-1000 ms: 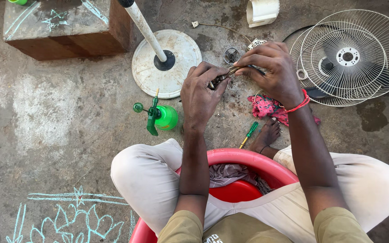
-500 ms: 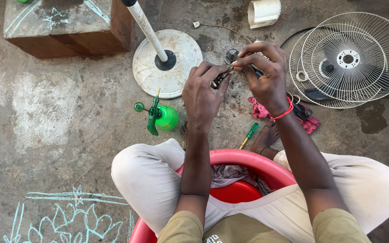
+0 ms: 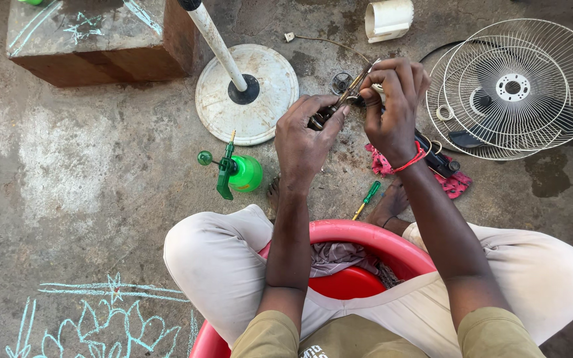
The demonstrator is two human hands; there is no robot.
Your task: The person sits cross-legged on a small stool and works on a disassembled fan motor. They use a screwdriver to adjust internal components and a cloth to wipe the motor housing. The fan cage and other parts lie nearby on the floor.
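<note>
— so what have the hands got?
— the left hand [image 3: 303, 142] pinches a small dark metal part [image 3: 329, 113]; the right hand [image 3: 392, 109] is closed on a thin tool [image 3: 359, 78] meeting it, above the floor [image 3: 101, 199] between the fan base [image 3: 247, 93] and the fan guards [image 3: 515, 86].
— how to do it well?
— i'd say keep both grips firm, wrists close, and work over the pink rag [image 3: 381, 161].

Since 1 s ago our right hand [image 3: 392, 109] has risen off the pink rag [image 3: 455, 182] toward the fan grilles [image 3: 518, 86]; left hand [image 3: 303, 139] lifted slightly, small dark part [image 3: 339, 106] raised with both.
</note>
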